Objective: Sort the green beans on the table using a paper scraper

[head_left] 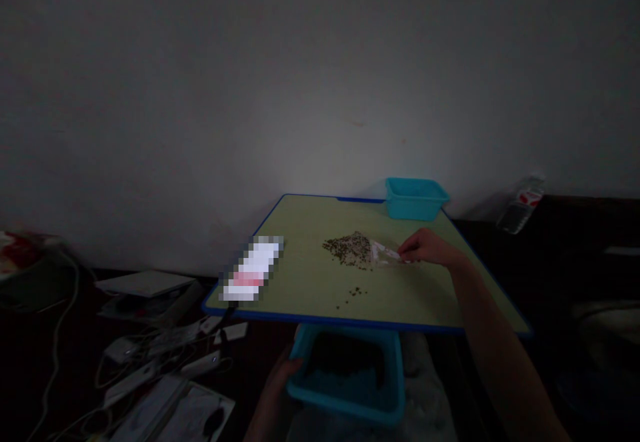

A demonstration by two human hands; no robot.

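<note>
My right hand [424,247] is over the right half of the table, its fingers pinched on a clear plastic bag [384,254] with whitish and reddish marks. The bag's left end meets a spread pile of small dark grains [349,249]; whether grains are inside it, I cannot tell. A few loose grains [356,291] lie nearer the front edge. Below that edge, my left hand [286,374] grips the left rim of a blue plastic basin [345,407], its thumb over the rim. Dark contents [343,355] show in the basin, too dim to make out.
The pale tabletop [305,222] has a blue rim. At its back right corner stands another blue basin [416,201]. A bright, blurred-out screen [254,269] is at the left edge. Cables and white power strips [131,383] clutter the left; a grey wall [320,95] rises behind.
</note>
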